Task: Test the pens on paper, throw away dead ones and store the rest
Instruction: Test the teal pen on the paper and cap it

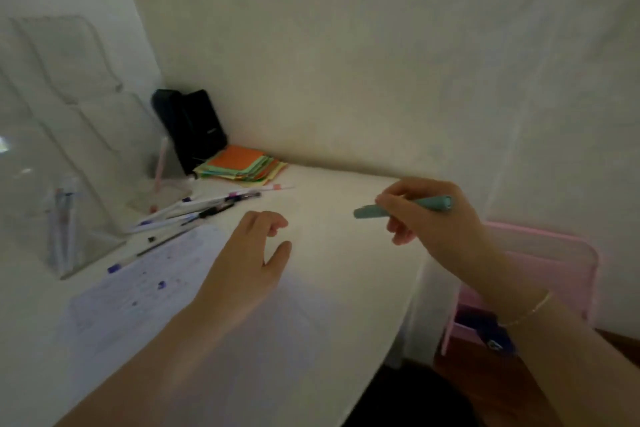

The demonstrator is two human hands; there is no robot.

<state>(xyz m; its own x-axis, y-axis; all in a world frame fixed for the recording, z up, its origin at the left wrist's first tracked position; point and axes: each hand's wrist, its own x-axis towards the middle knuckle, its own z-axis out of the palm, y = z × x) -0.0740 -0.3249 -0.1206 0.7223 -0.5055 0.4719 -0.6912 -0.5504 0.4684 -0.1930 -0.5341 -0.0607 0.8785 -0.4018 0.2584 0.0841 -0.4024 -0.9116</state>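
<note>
My right hand [429,218] grips a teal pen [370,211] above the right end of the white table [346,253], the pen lying roughly level. My left hand [252,260] hovers over the table's middle, fingers loosely curled, holding nothing. A sheet of paper [145,288] with scribbles lies to its left. Several pens [194,211] lie in a loose heap beyond the paper. A clear acrylic holder [65,218] at the left has a few pens standing in it.
A stack of coloured sticky notes [242,166] and a black object [194,128] sit in the back corner by the wall. A pink bin [561,253] stands on the floor to the right of the table edge.
</note>
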